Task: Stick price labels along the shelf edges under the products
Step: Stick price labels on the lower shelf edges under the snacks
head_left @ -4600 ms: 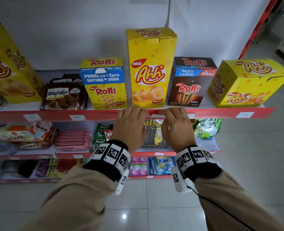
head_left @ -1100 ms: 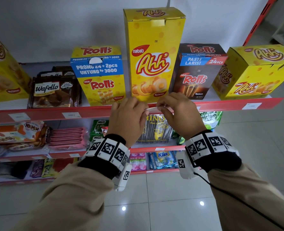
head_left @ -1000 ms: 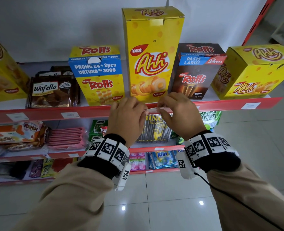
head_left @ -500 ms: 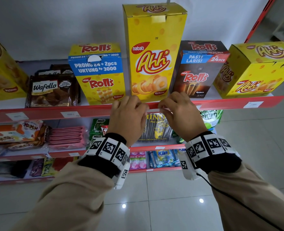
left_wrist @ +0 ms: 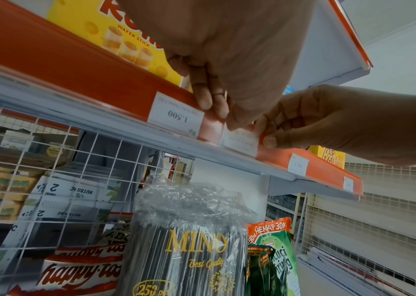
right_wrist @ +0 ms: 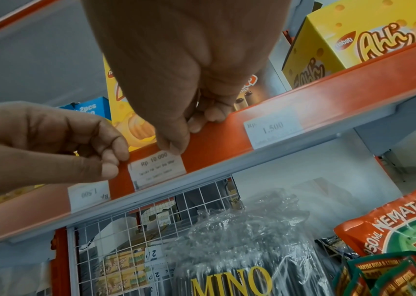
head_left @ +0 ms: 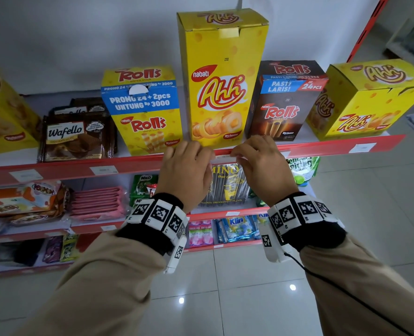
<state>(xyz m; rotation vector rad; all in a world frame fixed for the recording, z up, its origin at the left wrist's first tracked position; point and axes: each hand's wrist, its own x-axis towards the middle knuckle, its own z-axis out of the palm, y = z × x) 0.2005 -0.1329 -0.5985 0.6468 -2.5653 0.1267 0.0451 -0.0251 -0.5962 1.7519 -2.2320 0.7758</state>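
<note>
Since half a second ago little has moved; both hands are kept at the red shelf edge (head_left: 322, 147), under the tall yellow Ahh box (head_left: 221, 78); a white price label (right_wrist: 157, 168) is held flat on the edge; its left end is pinched by the left hand (head_left: 185, 173); its top right corner is pressed by the thumb of the right hand (head_left: 261, 166), whose fingers are curled over the edge; another label (right_wrist: 272, 128) is stuck further right.

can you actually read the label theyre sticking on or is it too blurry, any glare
Right wrist view: the price label reads "Rp. 10 000", smaller lines soft. Left wrist view: same label washed out and blurred. Head view: hands hide most of it; ceiling lights glare on the floor tiles.
</note>
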